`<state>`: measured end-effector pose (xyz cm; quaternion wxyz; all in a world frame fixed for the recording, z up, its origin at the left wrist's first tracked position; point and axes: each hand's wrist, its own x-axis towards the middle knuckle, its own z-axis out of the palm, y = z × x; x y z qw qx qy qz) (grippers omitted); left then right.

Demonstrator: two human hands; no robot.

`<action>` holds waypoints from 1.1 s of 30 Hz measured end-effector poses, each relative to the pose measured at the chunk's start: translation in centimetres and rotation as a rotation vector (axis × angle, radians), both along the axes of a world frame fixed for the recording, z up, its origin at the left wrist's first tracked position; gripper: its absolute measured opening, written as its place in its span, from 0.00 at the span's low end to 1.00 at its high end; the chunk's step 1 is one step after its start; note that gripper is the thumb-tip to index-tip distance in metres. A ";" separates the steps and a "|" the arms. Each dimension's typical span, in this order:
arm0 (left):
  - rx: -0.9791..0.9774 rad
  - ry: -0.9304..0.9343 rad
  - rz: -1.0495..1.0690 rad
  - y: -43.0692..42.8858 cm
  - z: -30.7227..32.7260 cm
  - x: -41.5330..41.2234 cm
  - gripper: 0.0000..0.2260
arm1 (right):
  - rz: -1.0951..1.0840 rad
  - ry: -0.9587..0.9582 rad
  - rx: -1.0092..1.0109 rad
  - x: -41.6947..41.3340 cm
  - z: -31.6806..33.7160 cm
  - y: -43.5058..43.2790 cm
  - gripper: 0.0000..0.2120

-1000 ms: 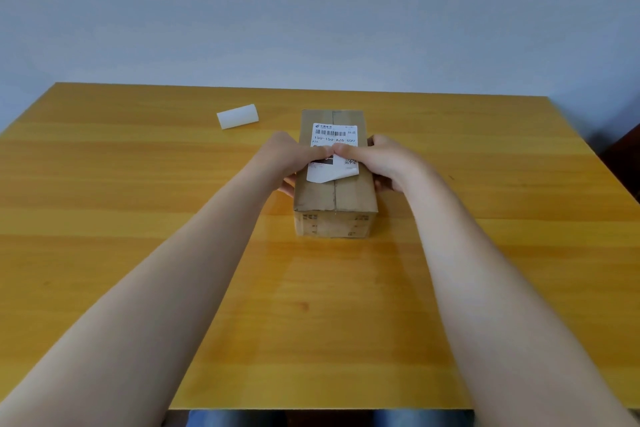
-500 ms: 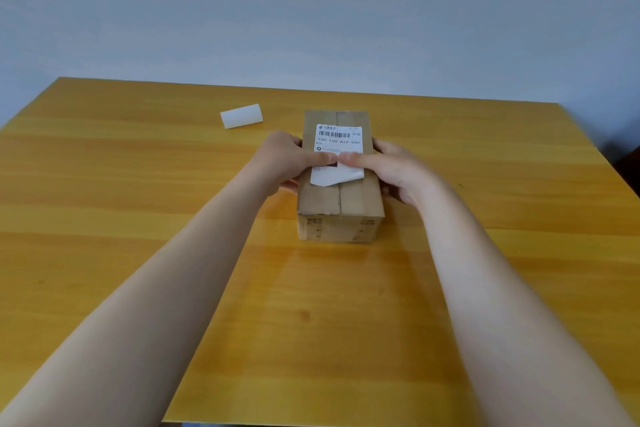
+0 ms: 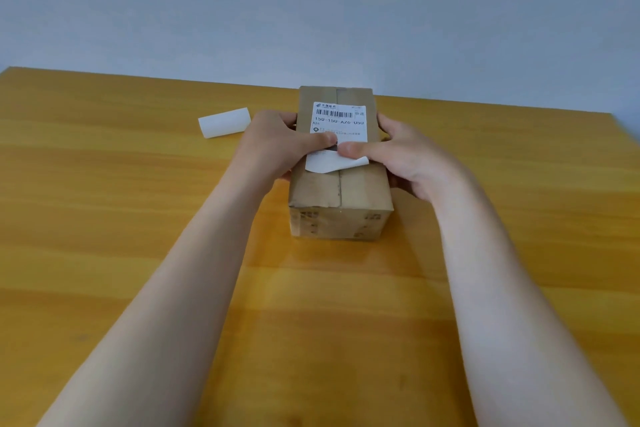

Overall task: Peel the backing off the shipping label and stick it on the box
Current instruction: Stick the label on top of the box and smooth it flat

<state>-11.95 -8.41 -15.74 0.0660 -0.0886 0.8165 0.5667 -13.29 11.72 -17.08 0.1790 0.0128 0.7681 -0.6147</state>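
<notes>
Label [image 3: 339,121] lies on top of the box [image 3: 341,184], its far part flat with a barcode and printed lines too blurred to read fully; its near edge curls up, white underside showing. Both thumbs press on its lower part, hiding the print there. The left hand [image 3: 277,146] and right hand [image 3: 412,156] cup the box's sides, fingers hidden behind the cardboard, so how tightly they clasp cannot be told. The box stands on a wooden table [image 3: 138,218]. A curled white paper strip [image 3: 224,122] lies left of it, apart from the box.
</notes>
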 end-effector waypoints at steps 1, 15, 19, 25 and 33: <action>0.003 -0.006 -0.029 -0.2 0.0 -0.3 0.11 | 0.014 0.003 0.014 -0.3 -0.1 0.1 0.29; -0.054 -0.146 -0.429 -2.8 1.3 -0.1 0.23 | 0.222 -0.056 0.063 -1.0 0.1 1.8 0.40; -0.079 -0.140 -0.235 -1.2 1.0 0.0 0.14 | 0.096 -0.034 0.139 -0.6 0.3 0.4 0.24; -0.113 -0.114 -0.081 -0.1 0.6 -0.2 0.12 | 0.025 -0.022 0.210 -0.4 0.8 -0.6 0.21; -0.108 -0.141 -0.300 -1.4 0.8 -0.1 0.06 | 0.144 -0.044 0.232 -0.2 1.1 -0.3 0.43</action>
